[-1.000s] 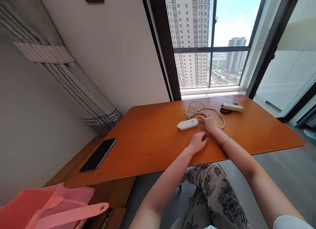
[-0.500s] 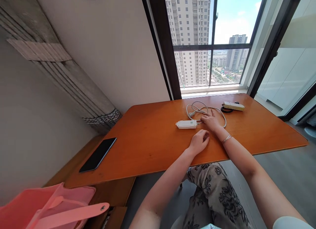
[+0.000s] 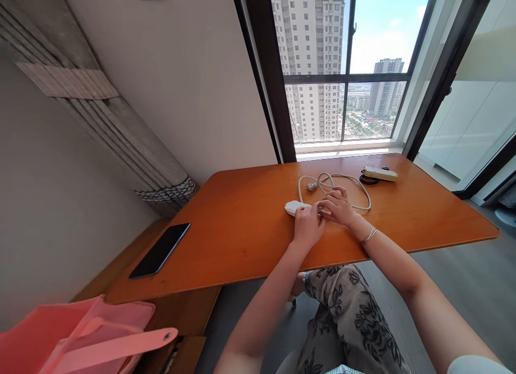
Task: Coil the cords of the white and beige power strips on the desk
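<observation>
Strip of oblong white plastic (image 3: 292, 207): in the head view, on the tabletop (image 3: 242, 223) of orange-brown wood; its rounded left end shows, where half a second ago nearly all lay uncovered
Left hand (image 3: 309, 226): moved from bare wood onto the strip, fingers curled over and grasping it
Right hand (image 3: 336, 206): nearer the left hand than before, fingertips bent down at the strip's corded end; whether they pinch anything is hidden, so I cannot tell
Meaning: work seems to have passed from one hand at the cord end to both hands on the strip
Long pale cord (image 3: 346, 175): loops behind the hands, coils reshaped; its pale plug with metal pins (image 3: 312, 186) lies near the hands
Yellowish-white bar (image 3: 381, 174): far right, black cord (image 3: 368, 180) beside it
Flat black tablet (image 3: 161, 251): near the left edge
Room: grey pleated curtain (image 3: 121, 132), pale plain wall (image 3: 193, 84), dark-framed glass window (image 3: 379, 30), pink container with a strap-like handle (image 3: 121, 350) lower left
</observation>
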Available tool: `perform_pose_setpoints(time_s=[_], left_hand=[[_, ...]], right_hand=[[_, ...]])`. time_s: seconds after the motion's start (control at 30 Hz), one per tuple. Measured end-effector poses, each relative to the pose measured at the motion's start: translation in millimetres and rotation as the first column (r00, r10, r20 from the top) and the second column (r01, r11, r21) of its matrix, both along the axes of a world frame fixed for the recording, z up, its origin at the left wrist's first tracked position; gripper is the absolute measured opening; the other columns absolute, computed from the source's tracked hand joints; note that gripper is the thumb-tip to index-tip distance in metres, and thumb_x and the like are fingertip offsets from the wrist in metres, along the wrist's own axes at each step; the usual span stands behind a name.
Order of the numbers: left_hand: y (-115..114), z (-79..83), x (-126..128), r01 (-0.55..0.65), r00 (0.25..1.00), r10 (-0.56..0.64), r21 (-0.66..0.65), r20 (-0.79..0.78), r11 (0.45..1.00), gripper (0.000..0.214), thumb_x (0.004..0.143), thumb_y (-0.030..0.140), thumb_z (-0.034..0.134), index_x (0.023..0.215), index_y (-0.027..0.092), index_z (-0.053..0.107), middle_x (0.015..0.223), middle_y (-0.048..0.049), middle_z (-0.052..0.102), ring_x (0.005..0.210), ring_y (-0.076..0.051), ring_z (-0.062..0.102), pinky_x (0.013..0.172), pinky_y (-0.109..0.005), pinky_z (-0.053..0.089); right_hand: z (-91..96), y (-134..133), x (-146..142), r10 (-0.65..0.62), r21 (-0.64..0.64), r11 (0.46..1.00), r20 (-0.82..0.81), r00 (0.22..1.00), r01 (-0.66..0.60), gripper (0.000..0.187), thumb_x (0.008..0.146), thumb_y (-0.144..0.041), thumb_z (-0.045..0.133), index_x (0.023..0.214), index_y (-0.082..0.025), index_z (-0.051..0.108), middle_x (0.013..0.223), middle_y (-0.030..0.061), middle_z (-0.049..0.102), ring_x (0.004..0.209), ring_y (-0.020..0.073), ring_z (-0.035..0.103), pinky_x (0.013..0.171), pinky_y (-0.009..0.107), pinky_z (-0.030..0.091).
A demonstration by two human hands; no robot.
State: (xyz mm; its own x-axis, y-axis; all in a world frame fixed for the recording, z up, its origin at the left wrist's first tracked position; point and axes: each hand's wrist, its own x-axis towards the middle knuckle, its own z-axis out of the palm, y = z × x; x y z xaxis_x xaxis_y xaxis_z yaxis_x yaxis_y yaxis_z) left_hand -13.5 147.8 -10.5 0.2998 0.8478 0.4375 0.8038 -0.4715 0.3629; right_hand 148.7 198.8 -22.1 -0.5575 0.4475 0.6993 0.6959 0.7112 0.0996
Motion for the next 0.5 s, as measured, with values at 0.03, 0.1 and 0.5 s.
perform_pose_setpoints(time_s=[0.03, 0.1, 0.5], left_hand=[[-2, 5.7, -2, 0.017, 0.997, -0.018, -0.016, -0.077, 1.0, 0.032, 0.087, 0.017, 0.055, 0.117, 0.014, 0.063, 0.102, -0.0162, 0.072, 0.102, -0.032, 0.066, 0.098, -0.048, 0.04], [-5, 17.9, -7, 0.047, 0.975, -0.058, -0.056, -0.216, 0.997, 0.029, 0.093, 0.023, 0.05, 0.117, 0.014, 0.065, 0.1, -0.0156, 0.074, 0.099, -0.03, 0.068, 0.095, -0.045, 0.042], [-8, 83.9, -28, 0.434, 0.9, -0.398, -0.436, 0.177, 0.788, 0.04, 0.099, 0.04, 0.041, 0.119, 0.018, 0.067, 0.053, 0.0023, 0.059, 0.056, -0.015, 0.059, 0.061, -0.025, 0.041]], right_hand=[[0.5, 2, 2, 0.01, 0.02, 1.0, -0.007, 1.0, -0.01, 0.022, 0.097, -0.041, 0.054, 0.096, -0.026, 0.07, 0.086, 0.0017, 0.073, 0.092, 0.0198, 0.058, 0.107, 0.041, 0.023], [2.4, 5, 6, 0.047, 0.06, 0.997, -0.027, 0.999, -0.045, 0.025, 0.094, -0.046, 0.057, 0.093, -0.025, 0.07, 0.084, 0.0026, 0.072, 0.092, 0.0206, 0.059, 0.107, 0.041, 0.025], [13.7, 6, 20, 0.148, 0.0, 0.986, -0.45, 0.881, -0.165, 0.038, 0.084, -0.059, 0.065, 0.099, -0.025, 0.067, 0.104, 0.0071, 0.074, 0.113, 0.0265, 0.064, 0.111, 0.047, 0.034]])
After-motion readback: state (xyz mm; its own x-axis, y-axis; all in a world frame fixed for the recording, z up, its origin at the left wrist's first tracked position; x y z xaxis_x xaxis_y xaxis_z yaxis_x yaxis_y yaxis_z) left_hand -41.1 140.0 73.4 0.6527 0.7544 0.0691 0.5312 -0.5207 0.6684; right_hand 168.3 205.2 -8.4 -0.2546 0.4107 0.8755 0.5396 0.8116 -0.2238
